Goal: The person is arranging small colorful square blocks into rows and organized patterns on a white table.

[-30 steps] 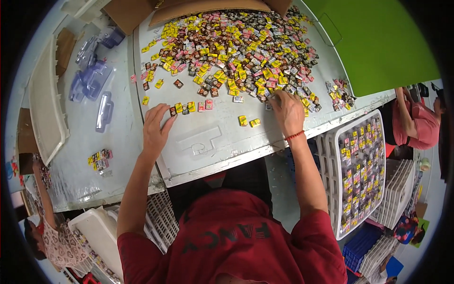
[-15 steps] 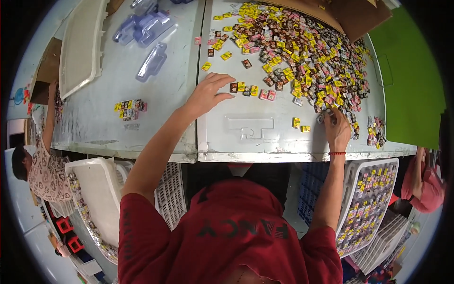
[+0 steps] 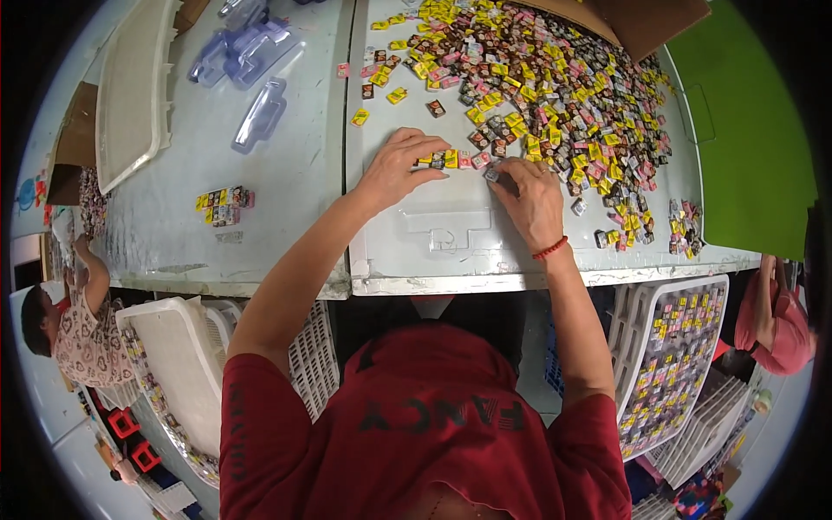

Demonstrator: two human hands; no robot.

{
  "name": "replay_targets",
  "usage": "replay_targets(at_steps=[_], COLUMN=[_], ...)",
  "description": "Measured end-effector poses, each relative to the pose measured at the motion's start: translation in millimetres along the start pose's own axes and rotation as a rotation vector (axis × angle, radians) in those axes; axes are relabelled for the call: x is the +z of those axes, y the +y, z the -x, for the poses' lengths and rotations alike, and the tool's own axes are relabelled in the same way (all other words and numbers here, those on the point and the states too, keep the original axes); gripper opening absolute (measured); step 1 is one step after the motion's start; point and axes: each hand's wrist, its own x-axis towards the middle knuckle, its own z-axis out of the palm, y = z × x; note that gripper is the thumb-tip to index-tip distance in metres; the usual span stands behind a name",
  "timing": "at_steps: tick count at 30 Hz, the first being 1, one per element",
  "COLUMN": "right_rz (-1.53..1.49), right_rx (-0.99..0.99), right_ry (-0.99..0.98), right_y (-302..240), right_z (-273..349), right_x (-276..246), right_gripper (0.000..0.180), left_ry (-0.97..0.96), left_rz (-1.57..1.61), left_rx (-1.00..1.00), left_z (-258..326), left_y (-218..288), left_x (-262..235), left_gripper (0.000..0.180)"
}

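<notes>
Several small printed boxes stand in a short row, with a yellow box and a pink box in it. My left hand reaches around the row's left end, thumb and fingers apart on either side; whether it touches the boxes I cannot tell. At the right end, my right hand pinches a small dark grey box between thumb and fingers, close beside the pink one. A clear plastic tray with a stepped outline lies on the table nearer to me.
A big pile of small boxes spreads across the far right, beneath a cardboard box. On the left are clear plastic trays, a grouped block of boxes and a white crate. A filled crate leans below the table edge. Two people are nearby.
My right hand has moved left from the pile's near edge to the row, carrying the dark grey box. My left hand has come further over the row's left end.
</notes>
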Motion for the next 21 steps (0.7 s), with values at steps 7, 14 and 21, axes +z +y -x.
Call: replay_targets(at_steps=[7, 14, 21], right_rz=[0.049, 0.007, 0.191], right_rx=[-0.066, 0.063, 0.023], right_ry=[-0.01, 0.046, -0.024], right_y=[9.5, -10.2, -12.1], right_z=[-0.8, -10.8, -21.8], right_x=[-1.0, 6.6, 15.2], right_gripper=[0.025, 0.033, 0.035], left_ry=[0.057, 0.092, 0.012], left_rz=[0.032, -0.05, -0.068], left_rx=[0.055, 0.033, 0.085], left_z=[3.4, 8.2, -16.0], left_y=[3.2, -1.4, 2.8], left_x=[-12.9, -13.0, 8.6], left_gripper=[0.048, 0.049, 0.047])
